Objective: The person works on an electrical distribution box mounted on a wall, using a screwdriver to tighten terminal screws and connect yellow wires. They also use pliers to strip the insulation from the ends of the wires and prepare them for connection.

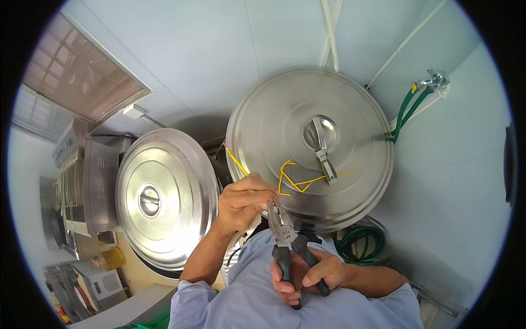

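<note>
My left hand (244,203) is closed in a pinch on a yellow wire (236,160), whose far end sticks out up and to the left with a bare tip. In my right hand (315,274) is a pair of combination pliers (284,233) with dark green and black handles. The pliers' jaws touch or nearly touch my left fingertips; whether they grip the wire I cannot tell. Beyond my hands, bent pieces of yellow wire (303,185) lie on a large round steel lid (263,120). A grey hand tool with metal jaws (323,151) rests across the lid's centre.
A second steel lid (181,181) stands at the left. Green hose runs from a wall tap (434,81) at the right, and a hose coil (364,244) lies below. Steel kitchen equipment (98,186) lines the far left. White pipes (330,33) run along the back wall.
</note>
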Available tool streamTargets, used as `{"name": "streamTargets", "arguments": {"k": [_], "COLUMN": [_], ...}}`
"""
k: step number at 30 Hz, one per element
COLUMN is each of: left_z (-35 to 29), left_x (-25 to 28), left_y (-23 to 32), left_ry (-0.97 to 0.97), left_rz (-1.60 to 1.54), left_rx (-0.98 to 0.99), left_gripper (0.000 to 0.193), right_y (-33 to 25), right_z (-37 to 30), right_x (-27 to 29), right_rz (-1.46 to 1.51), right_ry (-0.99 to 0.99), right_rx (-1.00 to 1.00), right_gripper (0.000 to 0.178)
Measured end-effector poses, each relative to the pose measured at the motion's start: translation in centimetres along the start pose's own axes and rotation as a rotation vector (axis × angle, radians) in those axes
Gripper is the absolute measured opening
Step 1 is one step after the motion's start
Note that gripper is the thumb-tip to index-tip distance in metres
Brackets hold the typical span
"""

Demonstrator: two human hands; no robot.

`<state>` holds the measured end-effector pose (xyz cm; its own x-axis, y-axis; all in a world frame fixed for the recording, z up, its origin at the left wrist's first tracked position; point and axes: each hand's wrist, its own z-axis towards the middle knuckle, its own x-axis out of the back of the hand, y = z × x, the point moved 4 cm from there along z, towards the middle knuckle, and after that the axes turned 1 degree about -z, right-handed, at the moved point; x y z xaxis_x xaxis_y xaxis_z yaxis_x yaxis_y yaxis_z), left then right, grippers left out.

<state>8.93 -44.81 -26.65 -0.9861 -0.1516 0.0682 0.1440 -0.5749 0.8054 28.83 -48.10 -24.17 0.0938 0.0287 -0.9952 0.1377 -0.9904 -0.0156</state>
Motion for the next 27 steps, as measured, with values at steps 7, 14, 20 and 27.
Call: {"name": "streamTargets", "arguments": {"k": [7, 14, 20, 27], "left_z": [1.6, 1.6, 2.8, 2.5], "left_x": [-1.2, -2.2, -2.0, -1.6], "left_y": [-1.0, -3.5, -2.7, -2.9], "left_ry": [-0.029, 0.239, 0.318, 0.273], "left_rz": [-0.138, -0.831, -0.562, -0.338], "left_rx": [0.214, 0.323, 0.319, 0.298], "left_gripper": [0.027, 0.018, 0.023, 0.013], "right_y": [-1.9, -2.9, -3.4, -4.7], "right_z": [1.0, 1.0, 0.4, 0.8], "right_x": [0.0, -0.4, 1.1, -0.1], "right_rz": [-0.233, -0.184, -0.268, -0.281], "right_ry": [-0.102, -0.086, -0.056, -0.080], "right_rx": [0.158, 0.133, 0.108, 0.153], "right_gripper": [0.079, 0.089, 0.093, 0.088]}}
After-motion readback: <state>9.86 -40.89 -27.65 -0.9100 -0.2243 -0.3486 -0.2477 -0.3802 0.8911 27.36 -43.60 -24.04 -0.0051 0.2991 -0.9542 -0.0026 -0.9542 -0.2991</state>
